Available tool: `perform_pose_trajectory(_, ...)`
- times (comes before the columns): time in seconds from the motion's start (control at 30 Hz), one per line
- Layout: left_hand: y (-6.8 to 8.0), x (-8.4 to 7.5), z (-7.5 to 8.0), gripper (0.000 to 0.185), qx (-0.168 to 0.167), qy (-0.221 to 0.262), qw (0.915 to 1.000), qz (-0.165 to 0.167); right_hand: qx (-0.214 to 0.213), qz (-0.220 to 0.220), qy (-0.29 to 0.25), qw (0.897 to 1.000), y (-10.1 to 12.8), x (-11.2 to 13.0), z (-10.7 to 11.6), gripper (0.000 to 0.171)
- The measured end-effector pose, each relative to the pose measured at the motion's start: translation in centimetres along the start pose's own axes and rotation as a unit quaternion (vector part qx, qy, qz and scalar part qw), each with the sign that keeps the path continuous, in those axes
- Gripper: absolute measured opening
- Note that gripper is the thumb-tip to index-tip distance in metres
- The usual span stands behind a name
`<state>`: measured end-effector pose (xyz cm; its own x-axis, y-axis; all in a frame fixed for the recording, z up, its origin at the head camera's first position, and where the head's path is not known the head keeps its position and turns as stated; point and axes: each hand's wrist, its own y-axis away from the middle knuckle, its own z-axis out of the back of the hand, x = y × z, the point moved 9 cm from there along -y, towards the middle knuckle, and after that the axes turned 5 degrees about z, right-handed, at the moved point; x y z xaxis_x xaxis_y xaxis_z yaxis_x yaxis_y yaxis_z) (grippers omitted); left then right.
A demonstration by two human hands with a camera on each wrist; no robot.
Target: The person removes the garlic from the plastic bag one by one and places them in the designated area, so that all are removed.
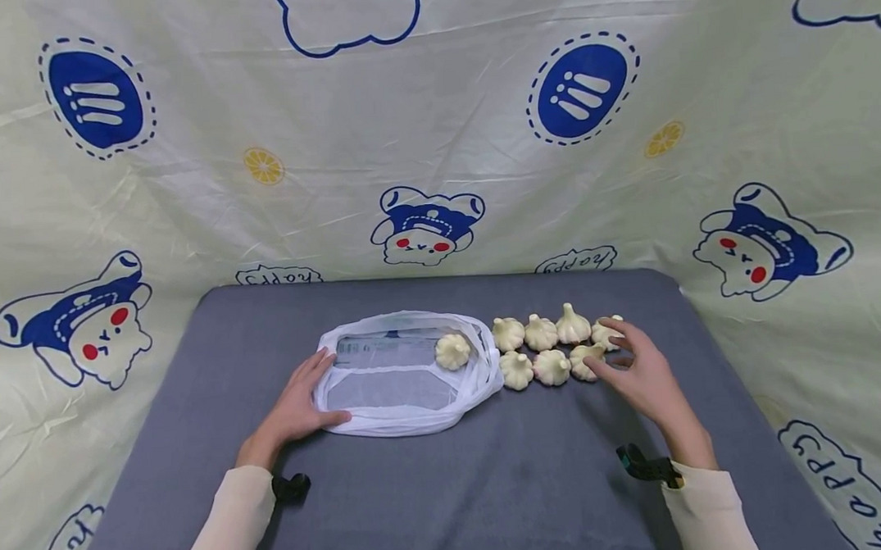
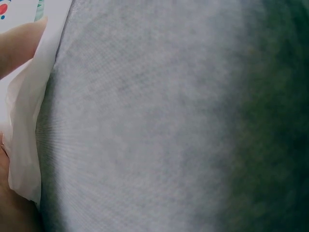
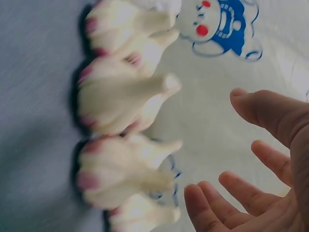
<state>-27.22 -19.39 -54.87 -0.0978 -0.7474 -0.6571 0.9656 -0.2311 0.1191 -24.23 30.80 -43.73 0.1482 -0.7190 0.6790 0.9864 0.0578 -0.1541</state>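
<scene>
The left hand [image 1: 298,404] is lying on the grey counter [image 1: 450,488] at the left edge of a white mesh bag [image 1: 404,375], its fingers spread flat against the bag's rim and its thumb running along the near edge; in the left wrist view a fold of the white fabric [image 2: 24,140] is sitting against the fingers [image 2: 17,48], though whether they are pinching it or only pressing on it cannot be told. The bag is lying open and flattened at the middle of the counter, with one garlic bulb [image 1: 453,351] resting inside it near its right end.

Just right of the bag, seven more garlic bulbs are lying in two rows [image 1: 554,348], touching or nearly touching one another. The right hand [image 1: 640,373] is hovering at the right end of those rows, fingers apart and loosely bent, holding nothing. Its fingertips are reaching over the rightmost bulb of the near row [image 1: 586,359] and just beside the rightmost bulb of the far row [image 1: 605,331]. In the right wrist view the open fingers [image 3: 263,113] are standing apart from the blurred bulbs [image 3: 120,101].

A cartoon-printed cloth [image 1: 435,144] is hanging behind and around the counter.
</scene>
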Motion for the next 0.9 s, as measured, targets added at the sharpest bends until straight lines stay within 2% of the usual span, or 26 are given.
perform_pose_trajectory(0.23,0.0,-0.2,-0.1,0.108,-0.004,-0.002,1.0,-0.005,0.046,0.037,-0.028,0.998,-1.5,3.6,-1.4,0.073)
perform_pose_trajectory(0.4,0.1,-0.2,0.0,0.108,-0.006,-0.002,1.0,-0.007,0.071,0.065,-0.052,0.994,-2.5,5.9,-3.3,0.07)
perform_pose_trajectory(0.63,0.0,0.1,-0.1,0.107,0.002,-0.002,1.0,-0.003,0.103,0.111,-0.084,0.985,-3.9,9.8,-7.0,0.069)
perform_pose_trajectory(0.9,0.0,0.3,-0.2,0.107,0.005,0.006,1.0,0.001,0.165,0.12,-0.112,0.973,-4.7,12.3,-11.6,0.069)
